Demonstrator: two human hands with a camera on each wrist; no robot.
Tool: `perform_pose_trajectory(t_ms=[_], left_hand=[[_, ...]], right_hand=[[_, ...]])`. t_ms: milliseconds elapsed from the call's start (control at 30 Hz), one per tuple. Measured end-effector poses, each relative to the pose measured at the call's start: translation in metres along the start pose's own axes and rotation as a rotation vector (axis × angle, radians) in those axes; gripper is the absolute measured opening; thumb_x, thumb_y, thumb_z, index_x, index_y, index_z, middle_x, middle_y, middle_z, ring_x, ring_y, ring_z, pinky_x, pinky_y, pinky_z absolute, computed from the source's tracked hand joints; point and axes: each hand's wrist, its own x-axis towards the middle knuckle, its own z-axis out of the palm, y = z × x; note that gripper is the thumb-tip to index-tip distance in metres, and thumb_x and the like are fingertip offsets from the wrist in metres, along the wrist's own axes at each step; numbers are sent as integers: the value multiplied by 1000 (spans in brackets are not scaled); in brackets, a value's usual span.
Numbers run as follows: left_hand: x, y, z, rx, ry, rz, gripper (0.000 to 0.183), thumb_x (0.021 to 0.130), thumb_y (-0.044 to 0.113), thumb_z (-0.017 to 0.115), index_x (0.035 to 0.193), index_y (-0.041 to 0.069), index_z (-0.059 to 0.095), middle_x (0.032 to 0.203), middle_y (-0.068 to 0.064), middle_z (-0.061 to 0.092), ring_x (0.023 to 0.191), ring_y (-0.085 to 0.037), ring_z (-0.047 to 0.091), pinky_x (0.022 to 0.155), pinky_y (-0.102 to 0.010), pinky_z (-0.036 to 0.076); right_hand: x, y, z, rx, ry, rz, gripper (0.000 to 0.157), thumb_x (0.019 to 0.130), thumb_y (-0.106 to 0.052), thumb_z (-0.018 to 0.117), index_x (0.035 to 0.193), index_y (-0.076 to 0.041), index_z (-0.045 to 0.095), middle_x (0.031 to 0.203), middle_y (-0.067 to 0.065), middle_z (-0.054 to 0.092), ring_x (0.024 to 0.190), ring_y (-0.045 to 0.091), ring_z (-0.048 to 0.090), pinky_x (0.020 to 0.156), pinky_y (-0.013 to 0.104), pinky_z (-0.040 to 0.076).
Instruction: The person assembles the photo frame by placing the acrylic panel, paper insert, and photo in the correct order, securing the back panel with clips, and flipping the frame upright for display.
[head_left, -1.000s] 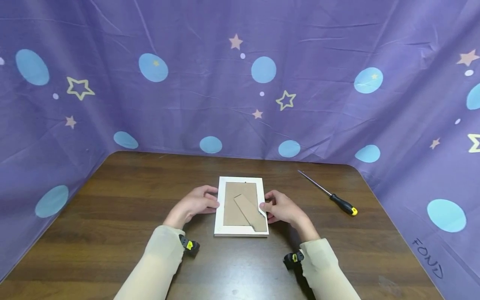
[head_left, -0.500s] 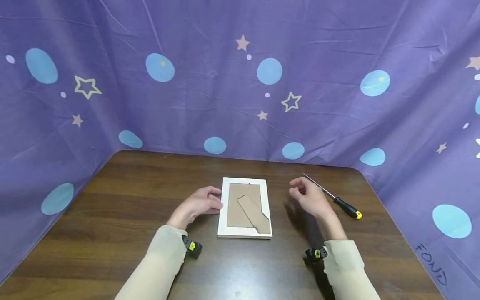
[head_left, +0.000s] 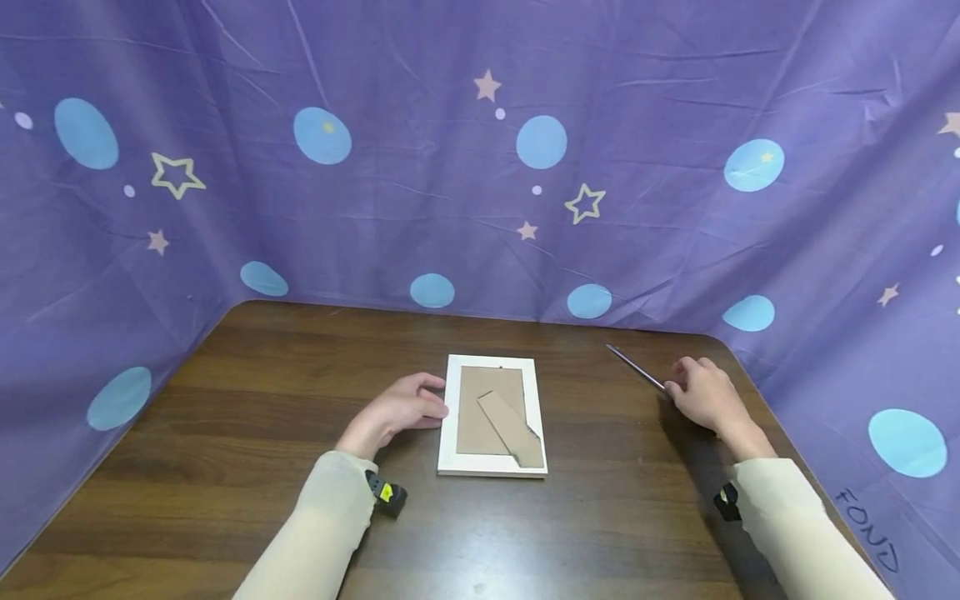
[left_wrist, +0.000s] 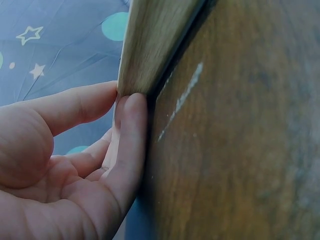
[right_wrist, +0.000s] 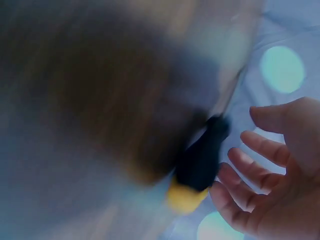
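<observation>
A white picture frame (head_left: 454, 433) lies on the table, its brown backing and slanted stand strip facing up. My left hand (head_left: 401, 410) rests at the frame's left edge; in the left wrist view its fingertips touch the wooden side of the frame (left_wrist: 152, 45). Over at the right, my right hand (head_left: 705, 396) is above the screwdriver (head_left: 636, 367), covering its handle in the head view. The right wrist view, partly blurred, shows the black and yellow handle (right_wrist: 200, 162) beside loosely bent fingers (right_wrist: 255, 167), which have not closed round it.
The brown wooden table (head_left: 300, 400) carries the frame and the screwdriver. A purple curtain (head_left: 420, 208) with stars and blue dots stands along its back and both sides. A pale scratch mark (left_wrist: 182, 100) shows on the wood close to the frame.
My right hand has left the frame's right edge and moved right to the screwdriver handle. My left hand has stayed at the frame's left edge. The head view has shifted slightly.
</observation>
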Motion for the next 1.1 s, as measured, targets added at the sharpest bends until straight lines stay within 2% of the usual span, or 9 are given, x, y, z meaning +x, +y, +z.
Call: perform_pose_trajectory(t_ms=[133, 267, 467, 600, 700, 933, 1100], left_hand=[[-1, 0, 0, 10, -3, -3, 61, 93, -7, 70, 149, -9, 46, 114, -22, 67, 100, -26, 72, 98, -41, 61], [-2, 0, -1, 12, -6, -2, 61, 93, -6, 70, 149, -9, 45, 114, -22, 67, 101, -26, 72, 99, -42, 61], [-1, 1, -1, 14, -8, -4, 60, 94, -5, 70, 149, -8, 46, 114, -21, 67, 102, -26, 72, 99, -41, 61], [0, 0, -1, 7, -9, -6, 60, 94, -6, 70, 149, -9, 46, 114, -21, 67, 101, -25, 72, 98, -41, 61], [2, -1, 0, 4, -13, -6, 60, 93, -7, 70, 148, -9, 46, 114, -22, 67, 100, -25, 72, 98, -41, 61], [1, 0, 1, 4, -8, -15, 60, 93, -6, 70, 148, -8, 47, 114, -22, 67, 99, -25, 72, 97, -40, 62], [0, 0, 0, 4, -12, -6, 61, 93, -7, 70, 148, -9, 46, 115, -23, 67, 100, -26, 72, 98, -41, 61]], right_hand=[[-6, 19, 1, -30, -54, 11, 33, 101, -24, 71, 114, 6, 66, 108, 28, 64, 105, 51, 60, 86, 65, 49], [-9, 30, 4, -13, -80, -4, 33, 100, -29, 73, 112, 1, 67, 106, 22, 65, 102, 42, 61, 83, 62, 51], [-15, 38, 11, -35, -49, -88, 25, 96, -24, 77, 107, -4, 68, 93, 10, 63, 89, 31, 62, 76, 56, 51], [-17, 39, 15, -43, -7, -137, 20, 93, -16, 78, 106, -4, 68, 88, 7, 61, 84, 28, 60, 72, 55, 52], [-18, 40, 15, -45, -2, -148, 17, 93, -11, 77, 104, -3, 68, 89, 8, 63, 85, 30, 63, 74, 56, 53], [-15, 35, 5, -6, -61, -124, 13, 97, -6, 70, 100, 1, 60, 85, 11, 64, 81, 34, 64, 71, 56, 53], [-13, 24, -7, 41, -114, -118, 9, 103, -6, 62, 104, 1, 56, 83, 5, 62, 78, 27, 61, 69, 48, 52]])
